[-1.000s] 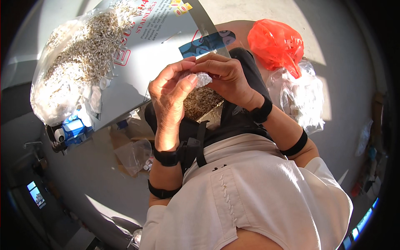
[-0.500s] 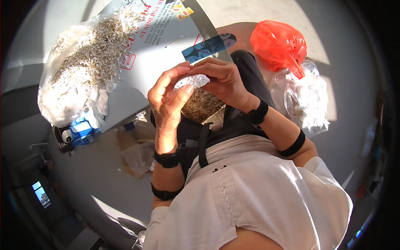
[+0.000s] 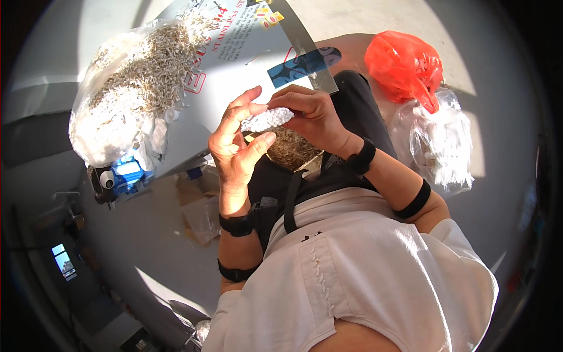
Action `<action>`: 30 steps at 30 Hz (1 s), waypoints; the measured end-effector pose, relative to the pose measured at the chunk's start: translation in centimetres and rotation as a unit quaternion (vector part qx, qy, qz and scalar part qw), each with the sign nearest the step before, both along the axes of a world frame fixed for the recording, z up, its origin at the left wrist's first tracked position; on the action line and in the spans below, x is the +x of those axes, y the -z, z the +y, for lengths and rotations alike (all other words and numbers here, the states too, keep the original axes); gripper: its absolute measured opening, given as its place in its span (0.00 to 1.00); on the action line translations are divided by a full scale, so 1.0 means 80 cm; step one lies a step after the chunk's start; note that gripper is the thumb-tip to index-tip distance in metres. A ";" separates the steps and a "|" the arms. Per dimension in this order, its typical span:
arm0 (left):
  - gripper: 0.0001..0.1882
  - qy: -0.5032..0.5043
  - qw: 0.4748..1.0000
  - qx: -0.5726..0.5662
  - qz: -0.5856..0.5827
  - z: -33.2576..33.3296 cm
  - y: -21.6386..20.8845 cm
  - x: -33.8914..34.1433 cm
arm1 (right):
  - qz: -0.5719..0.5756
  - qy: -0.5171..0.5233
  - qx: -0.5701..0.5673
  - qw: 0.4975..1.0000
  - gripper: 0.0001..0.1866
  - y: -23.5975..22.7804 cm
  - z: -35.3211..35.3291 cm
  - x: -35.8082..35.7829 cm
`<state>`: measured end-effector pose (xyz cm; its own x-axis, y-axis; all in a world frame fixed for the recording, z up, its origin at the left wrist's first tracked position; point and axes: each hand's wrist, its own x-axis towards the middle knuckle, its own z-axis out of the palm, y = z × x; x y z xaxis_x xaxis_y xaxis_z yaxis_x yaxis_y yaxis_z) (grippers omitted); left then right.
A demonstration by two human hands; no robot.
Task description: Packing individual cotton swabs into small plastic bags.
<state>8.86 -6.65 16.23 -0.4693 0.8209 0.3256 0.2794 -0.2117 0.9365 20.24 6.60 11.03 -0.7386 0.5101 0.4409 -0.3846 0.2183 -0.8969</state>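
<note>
Two hands meet in front of the person's chest, just above the white shirt (image 3: 352,264) and the dark straps that cross it. Each forearm wears a black band near the elbow and a black one at the wrist. The left hand (image 3: 237,146) is half open, its fingers curled loosely and its thumb pressing up against the underside of a small clear packet of white pellets (image 3: 267,119). The right hand (image 3: 316,117) comes in from the other side and pinches the far end of that same packet between thumb and fingertips, so the packet lies nearly level between the two hands. Directly under them sits an open bag of brownish, straw-like bits (image 3: 291,149), resting on the dark trousers. Further out on the left lies a big clear sack (image 3: 129,88) packed with thin pale metal pieces, partly on a large grey printed box (image 3: 234,64). A small blue and white object (image 3: 126,175) sits just below the sack. On the right, well apart from the hands, an orange plastic bag (image 3: 404,64) rests against a clear bag of white pieces (image 3: 443,146).
</note>
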 end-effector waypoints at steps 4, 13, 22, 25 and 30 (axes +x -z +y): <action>0.19 -0.053 0.996 -0.017 0.065 -0.008 0.000 0.005 | -0.008 -0.005 0.001 1.000 0.14 -0.003 -0.007 -0.001; 0.18 -0.064 0.998 0.004 0.013 -0.033 0.005 -0.004 | -0.032 -0.067 0.002 0.997 0.18 -0.003 -0.022 -0.016; 0.17 -0.075 0.996 0.015 0.050 -0.069 0.004 -0.006 | -0.004 -0.090 -0.013 0.996 0.12 -0.002 -0.059 -0.038; 0.16 -0.078 0.993 0.018 0.090 -0.077 0.007 -0.008 | -0.015 -0.090 0.000 0.996 0.12 0.001 -0.066 -0.039; 0.19 -0.111 0.994 -0.007 0.016 -0.089 0.015 -0.005 | -0.008 -0.104 0.002 0.995 0.16 0.013 -0.070 -0.043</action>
